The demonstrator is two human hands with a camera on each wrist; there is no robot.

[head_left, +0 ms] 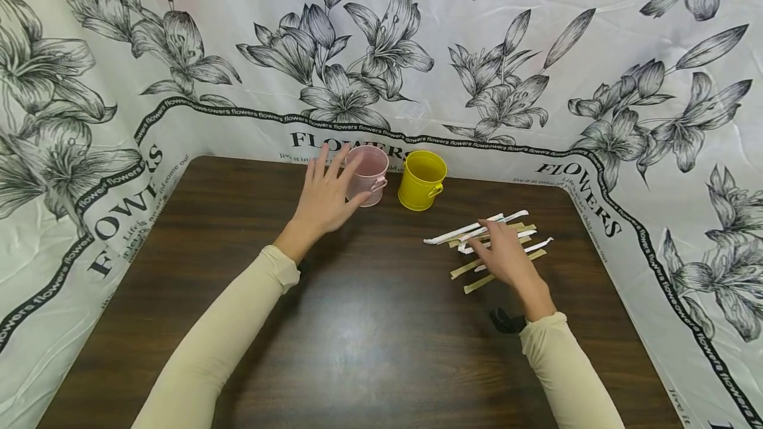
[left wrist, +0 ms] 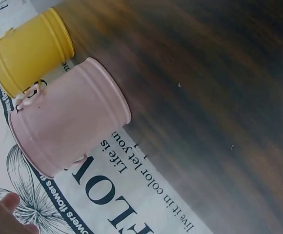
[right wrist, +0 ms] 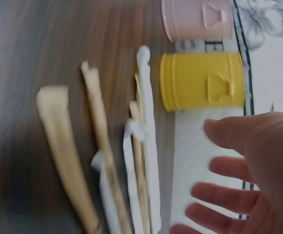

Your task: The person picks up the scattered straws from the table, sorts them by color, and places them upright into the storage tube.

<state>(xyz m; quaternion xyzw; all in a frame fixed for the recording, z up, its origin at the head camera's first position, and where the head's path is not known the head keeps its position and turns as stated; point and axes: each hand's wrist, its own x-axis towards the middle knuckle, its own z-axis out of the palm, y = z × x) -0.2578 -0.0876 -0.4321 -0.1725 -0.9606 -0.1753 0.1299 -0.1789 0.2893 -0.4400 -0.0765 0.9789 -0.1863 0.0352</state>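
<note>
My left hand [head_left: 324, 198] reaches to the left side of a small pink metal bucket [head_left: 375, 165], fingers spread; whether it touches the bucket is unclear. In the left wrist view, the fingertips [left wrist: 9, 201] lie apart from the pink bucket [left wrist: 70, 117]. Just right of it stands a yellow bucket [head_left: 420, 185] with a small side handle. Over a loose pile of slim paper-wrapped sticks, white [head_left: 444, 238] and tan [head_left: 479, 285], hovers my right hand [head_left: 507, 258]. Its fingers [right wrist: 219, 194] are extended and parted in the right wrist view, holding nothing.
Both buckets stand upright at the back edge of a dark wooden table [head_left: 357, 323]. A white cloth [head_left: 250, 65] with printed black flowers and lettering hangs behind and along both sides. A dark strap [head_left: 505, 320] shows at the right wrist.
</note>
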